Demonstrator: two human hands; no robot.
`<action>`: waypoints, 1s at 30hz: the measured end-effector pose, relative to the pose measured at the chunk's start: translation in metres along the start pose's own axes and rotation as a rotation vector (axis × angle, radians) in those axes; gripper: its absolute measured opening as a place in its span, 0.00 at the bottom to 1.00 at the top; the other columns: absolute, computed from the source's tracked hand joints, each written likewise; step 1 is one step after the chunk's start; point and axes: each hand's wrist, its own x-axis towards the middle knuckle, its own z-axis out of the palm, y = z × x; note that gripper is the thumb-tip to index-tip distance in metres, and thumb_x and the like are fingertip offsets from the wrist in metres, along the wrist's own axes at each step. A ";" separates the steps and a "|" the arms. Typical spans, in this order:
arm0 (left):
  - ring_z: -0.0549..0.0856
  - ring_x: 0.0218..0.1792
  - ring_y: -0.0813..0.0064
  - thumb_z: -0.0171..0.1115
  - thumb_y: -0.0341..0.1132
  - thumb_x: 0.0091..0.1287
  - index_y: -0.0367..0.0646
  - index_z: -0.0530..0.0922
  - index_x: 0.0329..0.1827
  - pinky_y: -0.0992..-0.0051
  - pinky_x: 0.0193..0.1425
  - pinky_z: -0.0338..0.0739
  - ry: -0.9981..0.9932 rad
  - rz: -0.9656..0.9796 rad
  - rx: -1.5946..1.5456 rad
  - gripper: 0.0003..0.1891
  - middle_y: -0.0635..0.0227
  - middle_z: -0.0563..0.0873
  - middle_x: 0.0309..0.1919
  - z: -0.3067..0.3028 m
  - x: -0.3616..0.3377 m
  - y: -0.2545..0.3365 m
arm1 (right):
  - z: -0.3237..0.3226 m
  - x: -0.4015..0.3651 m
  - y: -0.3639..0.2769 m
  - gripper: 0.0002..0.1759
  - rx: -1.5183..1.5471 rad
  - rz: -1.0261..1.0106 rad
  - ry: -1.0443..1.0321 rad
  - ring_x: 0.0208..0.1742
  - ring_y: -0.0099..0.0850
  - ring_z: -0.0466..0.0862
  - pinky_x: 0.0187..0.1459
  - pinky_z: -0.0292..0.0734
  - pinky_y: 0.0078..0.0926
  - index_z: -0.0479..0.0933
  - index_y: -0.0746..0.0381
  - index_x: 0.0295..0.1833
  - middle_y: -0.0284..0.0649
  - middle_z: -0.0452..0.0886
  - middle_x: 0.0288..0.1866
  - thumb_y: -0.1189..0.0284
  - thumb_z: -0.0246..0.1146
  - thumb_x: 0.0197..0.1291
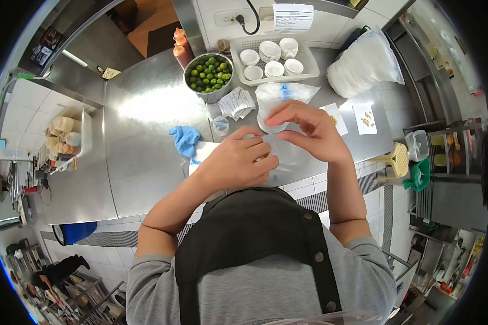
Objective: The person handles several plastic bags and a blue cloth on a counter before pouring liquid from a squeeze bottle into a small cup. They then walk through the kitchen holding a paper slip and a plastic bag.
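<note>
Over the steel counter's front edge, my left hand (238, 160) is closed, its fingertips pinching the rim of a clear plastic bag (293, 161). The bag hangs between my hands, thin and hard to make out. My right hand (312, 130) is curved beside it, thumb and fingers apart, thumb tip close to the bag's top edge. Behind my right hand lies a white plastic package with blue print (282, 95). A small clear cup (220, 125) stands behind my left hand, and a blue cloth (184, 142) lies to its left.
A metal bowl of green limes (209, 76), red sauce bottles (181, 47) and a basket (312, 70) of stacked white cups stand at the counter's back. A large plastic bag (363, 65) is at the right. Beyond are a yellow stool (398, 160) and a person in dark clothes (59, 271).
</note>
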 end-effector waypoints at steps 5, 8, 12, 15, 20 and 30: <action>0.80 0.27 0.71 0.71 0.26 0.52 0.46 0.78 0.35 0.64 0.53 0.80 0.040 0.004 0.068 0.11 0.74 0.76 0.25 0.000 0.003 -0.007 | -0.004 -0.010 -0.016 0.05 -0.360 0.090 -0.130 0.36 0.25 0.80 0.42 0.73 0.27 0.83 0.63 0.40 0.32 0.84 0.31 0.76 0.72 0.61; 0.81 0.27 0.73 0.72 0.26 0.57 0.45 0.81 0.38 0.67 0.49 0.79 0.032 -0.134 -0.022 0.09 0.74 0.80 0.25 -0.010 0.004 -0.015 | -0.022 -0.017 -0.005 0.06 -0.236 0.255 -0.095 0.33 0.24 0.77 0.38 0.68 0.28 0.81 0.64 0.34 0.29 0.79 0.25 0.76 0.72 0.61; 0.81 0.29 0.74 0.67 0.25 0.66 0.39 0.83 0.45 0.73 0.47 0.76 -0.035 -0.469 -0.352 0.07 0.67 0.85 0.30 -0.010 0.009 -0.032 | -0.046 -0.023 0.025 0.08 0.006 -0.034 0.095 0.31 0.21 0.74 0.36 0.68 0.25 0.80 0.63 0.31 0.31 0.78 0.25 0.76 0.71 0.62; 0.81 0.34 0.79 0.59 0.27 0.74 0.35 0.82 0.45 0.75 0.44 0.76 -0.141 -0.616 -0.708 0.05 0.66 0.85 0.34 -0.002 0.010 -0.046 | -0.046 -0.017 0.034 0.07 0.235 -0.244 0.110 0.30 0.19 0.74 0.35 0.68 0.21 0.80 0.63 0.31 0.32 0.78 0.26 0.77 0.69 0.63; 0.81 0.35 0.83 0.60 0.25 0.74 0.34 0.82 0.46 0.79 0.42 0.76 0.247 -0.682 -1.088 0.05 0.71 0.85 0.35 0.009 0.006 -0.053 | -0.053 -0.028 0.024 0.06 0.364 0.212 0.241 0.32 0.18 0.76 0.37 0.72 0.18 0.80 0.65 0.35 0.31 0.80 0.29 0.77 0.67 0.65; 0.81 0.27 0.85 0.68 0.28 0.70 0.38 0.84 0.45 0.82 0.25 0.71 0.493 -1.026 -0.646 0.05 0.73 0.84 0.35 0.055 0.043 -0.086 | -0.066 0.017 0.097 0.06 -0.460 0.110 0.665 0.38 0.24 0.80 0.42 0.76 0.23 0.77 0.64 0.47 0.33 0.81 0.42 0.74 0.64 0.70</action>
